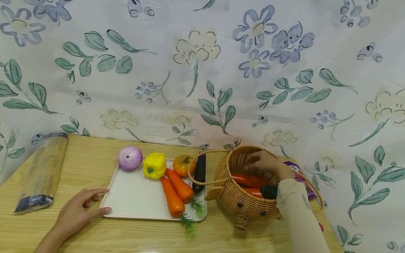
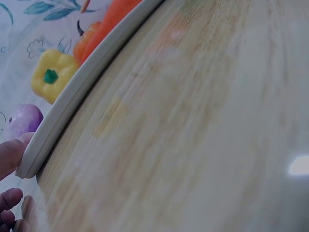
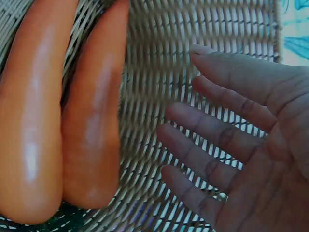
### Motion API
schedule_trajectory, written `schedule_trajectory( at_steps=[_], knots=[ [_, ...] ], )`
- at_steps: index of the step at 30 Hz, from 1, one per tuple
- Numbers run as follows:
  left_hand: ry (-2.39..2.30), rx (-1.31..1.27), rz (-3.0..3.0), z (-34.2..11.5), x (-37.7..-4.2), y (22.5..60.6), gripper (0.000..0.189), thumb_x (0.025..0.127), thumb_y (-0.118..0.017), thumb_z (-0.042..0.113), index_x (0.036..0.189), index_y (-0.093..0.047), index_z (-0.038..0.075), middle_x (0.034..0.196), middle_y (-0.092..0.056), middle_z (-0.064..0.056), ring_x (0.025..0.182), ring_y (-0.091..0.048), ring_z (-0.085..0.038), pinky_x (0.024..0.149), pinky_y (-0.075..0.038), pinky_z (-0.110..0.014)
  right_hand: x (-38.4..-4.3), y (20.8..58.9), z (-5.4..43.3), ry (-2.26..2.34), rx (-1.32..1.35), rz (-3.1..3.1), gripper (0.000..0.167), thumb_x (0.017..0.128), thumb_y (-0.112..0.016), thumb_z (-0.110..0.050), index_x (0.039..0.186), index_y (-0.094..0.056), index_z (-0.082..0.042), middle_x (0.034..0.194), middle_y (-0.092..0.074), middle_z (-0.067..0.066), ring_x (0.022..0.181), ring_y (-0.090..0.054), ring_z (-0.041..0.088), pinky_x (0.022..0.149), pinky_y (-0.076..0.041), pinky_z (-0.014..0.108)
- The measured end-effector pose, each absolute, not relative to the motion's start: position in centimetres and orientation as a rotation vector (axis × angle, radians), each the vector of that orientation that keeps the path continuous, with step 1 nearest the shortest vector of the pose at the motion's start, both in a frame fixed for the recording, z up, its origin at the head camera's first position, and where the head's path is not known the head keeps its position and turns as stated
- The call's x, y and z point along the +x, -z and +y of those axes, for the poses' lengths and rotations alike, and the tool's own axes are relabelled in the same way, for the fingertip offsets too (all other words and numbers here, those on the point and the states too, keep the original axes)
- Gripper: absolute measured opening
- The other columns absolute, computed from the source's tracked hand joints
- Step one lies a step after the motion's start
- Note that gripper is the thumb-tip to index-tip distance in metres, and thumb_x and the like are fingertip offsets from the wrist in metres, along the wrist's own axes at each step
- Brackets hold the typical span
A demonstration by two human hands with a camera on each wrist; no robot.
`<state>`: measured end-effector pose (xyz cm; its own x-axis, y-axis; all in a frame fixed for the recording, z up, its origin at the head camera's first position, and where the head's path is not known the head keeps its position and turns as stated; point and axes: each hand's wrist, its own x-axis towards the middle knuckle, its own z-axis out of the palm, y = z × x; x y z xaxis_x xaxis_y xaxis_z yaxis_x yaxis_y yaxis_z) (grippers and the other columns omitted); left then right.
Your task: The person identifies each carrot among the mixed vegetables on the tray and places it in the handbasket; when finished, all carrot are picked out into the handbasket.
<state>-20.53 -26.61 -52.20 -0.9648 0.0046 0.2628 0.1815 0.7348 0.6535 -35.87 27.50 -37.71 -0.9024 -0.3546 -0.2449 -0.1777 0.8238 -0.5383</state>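
My right hand (image 1: pixel 265 164) reaches into a round wicker basket (image 1: pixel 229 199) with an animal face. In the right wrist view its fingers are spread and hold nothing, beside two carrots (image 3: pixel 94 121) against the woven wall. A dark green piece (image 1: pixel 268 191) also lies in the basket. My left hand (image 1: pixel 78 212) touches the left edge of a white tray (image 1: pixel 131 198), its thumb at the near corner. On the tray are a purple onion (image 1: pixel 130 158), yellow bell pepper (image 1: pixel 154 165), small pumpkin (image 1: pixel 183 165), eggplant (image 1: pixel 199 172) and two carrots (image 1: pixel 172 198).
A clear plastic package (image 1: pixel 43 172) with dark ends lies at the table's left. A purple bag (image 1: pixel 300 176) is partly hidden behind the basket. The basket's thin loop handle (image 1: pixel 199 182) overhangs the tray's right side. A flowered cloth (image 1: pixel 189 108) hangs behind the wooden table (image 1: pixel 127 242).
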Motion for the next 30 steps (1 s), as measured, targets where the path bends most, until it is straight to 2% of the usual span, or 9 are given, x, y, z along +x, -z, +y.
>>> schedule_trajectory(
  at_steps=[9,17,23,30],
  knots=[
    [1.064,-0.156,-2.697,-26.5,-20.5,52.3,0.050,0.081,-0.082,0.035,0.126,-0.069,0.017,0.094,-0.058,0.001,0.077,-0.044,-0.004,0.068,-0.040,-0.025,-34.6,35.1,27.2,0.771,-0.518,2.679,0.042,0.096,-0.065,-0.020,0.130,-0.060,0.004,0.132,-0.059,0.023,0.120,-0.055,0.040,0.099,-0.045,0.053],
    [1.049,-0.161,-2.688,-26.8,-20.7,52.2,0.050,0.080,-0.082,0.035,0.125,-0.069,0.016,0.094,-0.058,0.001,0.075,-0.044,-0.004,0.066,-0.039,-0.025,-31.8,32.5,25.8,0.952,-0.602,2.756,0.042,0.094,-0.068,-0.023,0.128,-0.062,0.001,0.123,-0.066,0.021,0.112,-0.062,0.033,0.095,-0.049,0.050],
    [1.050,-0.145,-2.705,-26.8,-20.7,52.1,0.051,0.080,-0.082,0.037,0.125,-0.068,0.017,0.095,-0.058,0.001,0.076,-0.043,-0.005,0.066,-0.038,-0.025,-29.1,32.3,23.8,1.145,-0.686,2.740,0.040,0.093,-0.071,-0.020,0.126,-0.063,0.000,0.121,-0.066,0.020,0.107,-0.063,0.030,0.089,-0.053,0.044],
    [1.037,-0.140,-2.712,-26.8,-20.7,52.1,0.051,0.080,-0.082,0.038,0.125,-0.068,0.018,0.094,-0.058,0.001,0.076,-0.043,-0.005,0.066,-0.037,-0.025,-26.4,33.0,21.2,1.311,-0.647,2.700,0.038,0.090,-0.074,-0.021,0.123,-0.065,-0.004,0.120,-0.065,0.015,0.107,-0.063,0.027,0.092,-0.052,0.044]
  ],
)
